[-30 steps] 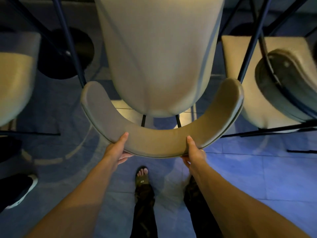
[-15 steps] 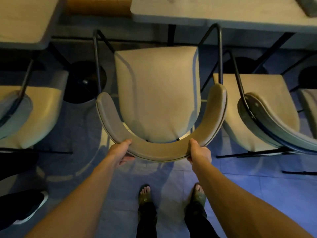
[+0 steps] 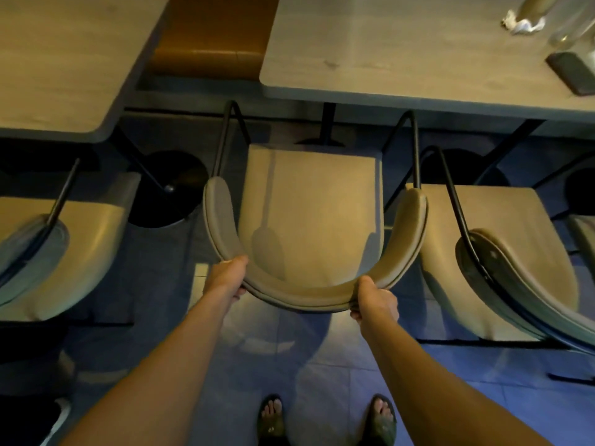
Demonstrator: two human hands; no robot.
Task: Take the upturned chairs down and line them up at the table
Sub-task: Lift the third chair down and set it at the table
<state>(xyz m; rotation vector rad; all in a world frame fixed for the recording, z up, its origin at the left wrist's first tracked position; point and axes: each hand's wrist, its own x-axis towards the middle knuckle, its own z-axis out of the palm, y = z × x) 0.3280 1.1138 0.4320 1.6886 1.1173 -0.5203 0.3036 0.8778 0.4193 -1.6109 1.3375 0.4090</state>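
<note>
A beige padded chair (image 3: 309, 214) with a curved backrest and black metal frame stands upright on the floor in front of me, facing the table (image 3: 402, 59). My left hand (image 3: 225, 276) grips the left part of the curved backrest. My right hand (image 3: 375, 299) grips its right part. The chair's front edge sits just short of the table's near edge. A like chair (image 3: 502, 252) stands close on the right and another (image 3: 64, 252) on the left, both upright.
A second table (image 3: 64, 59) is at the upper left, with a brown bench (image 3: 212, 37) behind the gap. Round black table bases (image 3: 167, 188) rest on the tiled floor. A bottle, crumpled paper and a dark phone (image 3: 573, 72) lie on the right table. My sandalled feet (image 3: 272, 420) are below.
The chair has moved away from me toward the table and now stands lower and farther out. Both hands have kept their grip on the backrest. The tabletops have come into view.
</note>
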